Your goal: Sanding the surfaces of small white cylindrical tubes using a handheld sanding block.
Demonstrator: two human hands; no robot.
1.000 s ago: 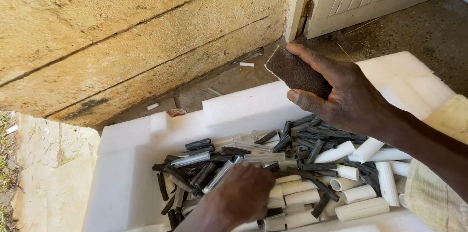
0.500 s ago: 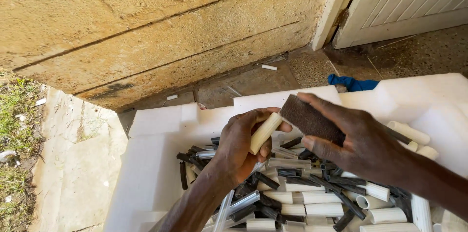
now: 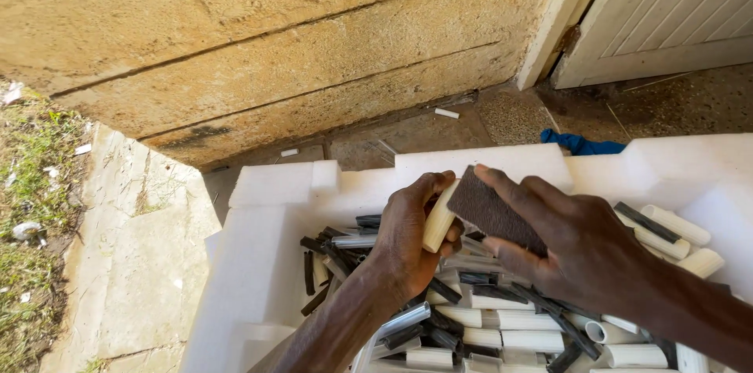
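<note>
**Desk:** Over the white foam tray [image 3: 267, 263], what have your hands got?

**Operator:** My left hand [image 3: 408, 240] has its fingers closed round a short cream tube [image 3: 439, 220], tilted with its upper end toward one o'clock, apparently so its side faces the pad. My right hand [image 3: 580, 247] grips a dark sanding block [image 3: 494, 212], fingers wrapped over its top edge, its flat face pressed against the tube.

**Desk:** And the rest?

**Operator:** Below both hands, from five to seven o'clock, lies a loose heap of cut pieces [image 3: 486, 318], cream and black mixed, the tray's raised walls keeping them in. At twelve o'clock stands a rough stone wall [image 3: 274, 43]; at one, a white door [image 3: 667, 12]; a blue cloth [image 3: 580, 143] lies on the ground just beyond the tray.
</note>
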